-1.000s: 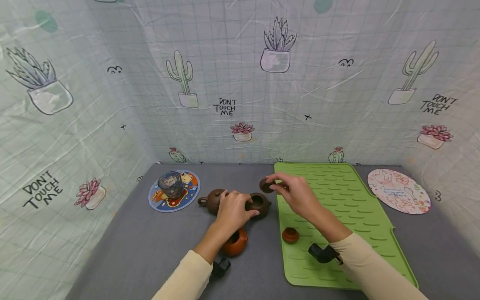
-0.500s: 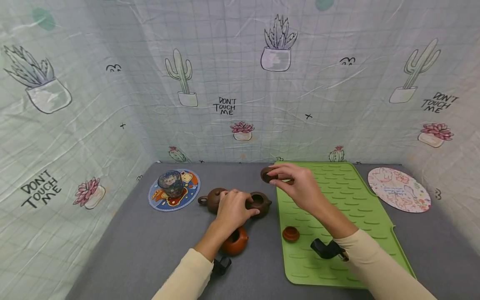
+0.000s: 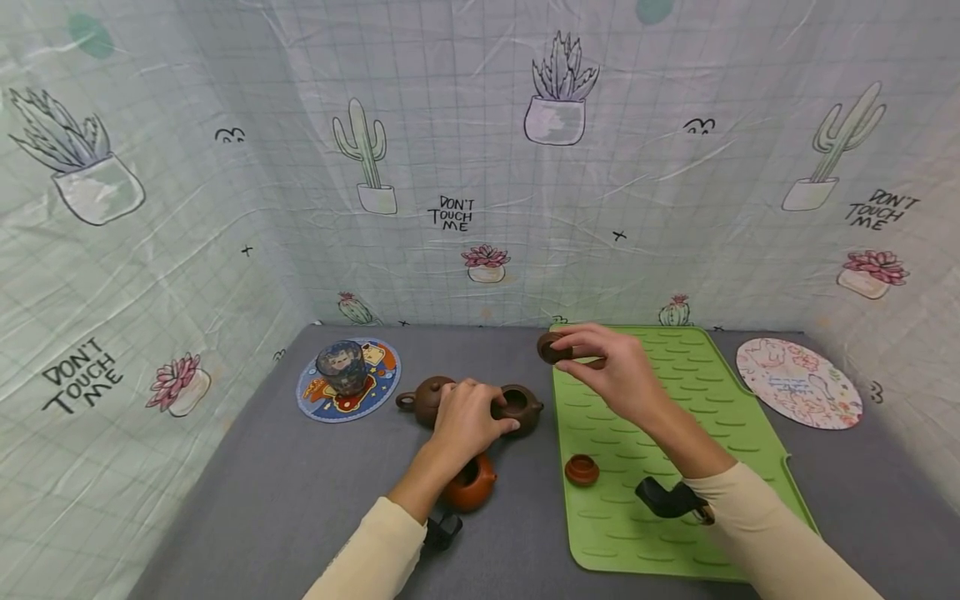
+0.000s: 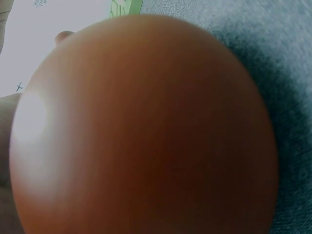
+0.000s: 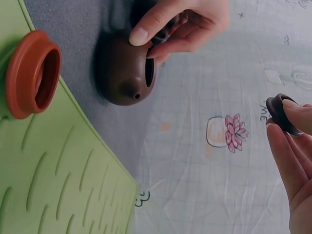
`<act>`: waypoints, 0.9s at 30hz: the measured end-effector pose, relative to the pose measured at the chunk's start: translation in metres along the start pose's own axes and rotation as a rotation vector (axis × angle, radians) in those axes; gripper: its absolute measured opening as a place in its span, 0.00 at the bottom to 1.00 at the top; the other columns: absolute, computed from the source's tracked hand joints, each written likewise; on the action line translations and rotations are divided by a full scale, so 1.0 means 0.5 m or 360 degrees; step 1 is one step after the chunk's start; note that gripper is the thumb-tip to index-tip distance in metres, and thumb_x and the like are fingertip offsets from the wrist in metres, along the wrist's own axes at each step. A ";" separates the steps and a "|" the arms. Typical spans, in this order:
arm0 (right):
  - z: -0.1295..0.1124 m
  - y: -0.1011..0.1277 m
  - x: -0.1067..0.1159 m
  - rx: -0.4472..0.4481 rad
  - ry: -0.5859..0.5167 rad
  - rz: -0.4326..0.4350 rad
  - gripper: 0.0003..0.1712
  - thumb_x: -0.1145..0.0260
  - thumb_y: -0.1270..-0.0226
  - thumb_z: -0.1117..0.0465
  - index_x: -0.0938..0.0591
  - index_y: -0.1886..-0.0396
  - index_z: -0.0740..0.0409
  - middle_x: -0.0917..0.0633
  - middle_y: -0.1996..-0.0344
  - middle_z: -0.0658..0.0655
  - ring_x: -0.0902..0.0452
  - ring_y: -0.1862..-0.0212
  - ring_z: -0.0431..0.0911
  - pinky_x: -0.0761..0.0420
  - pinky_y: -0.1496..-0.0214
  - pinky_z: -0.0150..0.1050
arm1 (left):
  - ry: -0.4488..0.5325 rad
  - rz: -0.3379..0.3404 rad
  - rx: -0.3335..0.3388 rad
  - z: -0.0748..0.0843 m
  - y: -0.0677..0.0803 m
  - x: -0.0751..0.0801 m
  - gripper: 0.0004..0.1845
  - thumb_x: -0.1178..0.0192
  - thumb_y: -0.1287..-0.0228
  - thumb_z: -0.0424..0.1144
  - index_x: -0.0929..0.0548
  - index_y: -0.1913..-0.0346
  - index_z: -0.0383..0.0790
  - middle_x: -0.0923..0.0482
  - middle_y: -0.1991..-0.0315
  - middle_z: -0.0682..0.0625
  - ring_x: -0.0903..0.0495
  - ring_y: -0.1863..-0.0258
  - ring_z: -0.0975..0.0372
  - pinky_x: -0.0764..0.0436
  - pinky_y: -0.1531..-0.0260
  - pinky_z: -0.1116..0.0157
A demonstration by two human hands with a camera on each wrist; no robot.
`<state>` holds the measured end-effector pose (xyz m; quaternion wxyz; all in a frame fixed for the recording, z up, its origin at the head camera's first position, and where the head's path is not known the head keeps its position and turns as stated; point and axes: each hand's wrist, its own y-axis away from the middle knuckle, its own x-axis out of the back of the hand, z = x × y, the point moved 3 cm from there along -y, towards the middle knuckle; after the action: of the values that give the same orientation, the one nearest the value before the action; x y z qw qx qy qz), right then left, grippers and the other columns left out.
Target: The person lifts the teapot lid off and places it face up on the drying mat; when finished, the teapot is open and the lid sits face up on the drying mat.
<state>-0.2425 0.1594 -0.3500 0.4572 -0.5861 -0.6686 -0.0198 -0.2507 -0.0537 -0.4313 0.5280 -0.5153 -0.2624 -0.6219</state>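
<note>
Since 1 s ago the right hand point(image 3: 611, 375), pinching the dark lid point(image 3: 553, 348), has drifted right over the green mat point(image 3: 720, 433); lower it level while the left hand point(image 3: 468, 417) grips the open dark teapot point(image 3: 519, 404) steady.

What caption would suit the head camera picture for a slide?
Left hand holds an open dark teapot while the right hand lifts its lid above the green mat.

"DON'T TOUCH ME" — printed repeatedly on backdrop sheet point(image 3: 452, 213).
</note>
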 end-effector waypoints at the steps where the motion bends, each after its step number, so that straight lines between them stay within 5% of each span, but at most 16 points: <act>1: 0.002 0.000 0.002 -0.0006 -0.0008 0.0002 0.14 0.25 0.39 0.68 0.11 0.53 0.55 0.12 0.44 0.57 0.09 0.55 0.51 0.12 0.60 0.33 | 0.0001 -0.0001 0.0000 0.000 0.000 0.000 0.15 0.22 0.49 0.55 0.09 0.63 0.51 0.11 0.66 0.53 0.19 0.62 0.58 0.26 0.55 0.55; 14: 0.022 0.010 0.023 -0.0047 0.0029 0.0066 0.14 0.23 0.41 0.67 0.11 0.54 0.56 0.12 0.45 0.57 0.09 0.56 0.51 0.10 0.59 0.38 | -0.0005 -0.0003 0.0011 -0.001 -0.001 -0.004 0.15 0.22 0.48 0.55 0.09 0.63 0.51 0.11 0.66 0.53 0.19 0.62 0.58 0.27 0.55 0.55; 27: 0.044 0.025 0.028 -0.0043 0.0029 0.0106 0.13 0.24 0.41 0.68 0.11 0.56 0.58 0.12 0.48 0.60 0.08 0.58 0.52 0.12 0.60 0.30 | -0.0003 -0.0006 0.0023 -0.002 -0.001 -0.002 0.15 0.22 0.48 0.55 0.09 0.63 0.52 0.11 0.65 0.54 0.19 0.62 0.58 0.26 0.53 0.54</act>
<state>-0.2438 0.1864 -0.3605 0.4557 -0.6139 -0.6443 -0.0189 -0.2517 -0.0538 -0.4324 0.5302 -0.5117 -0.2684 -0.6205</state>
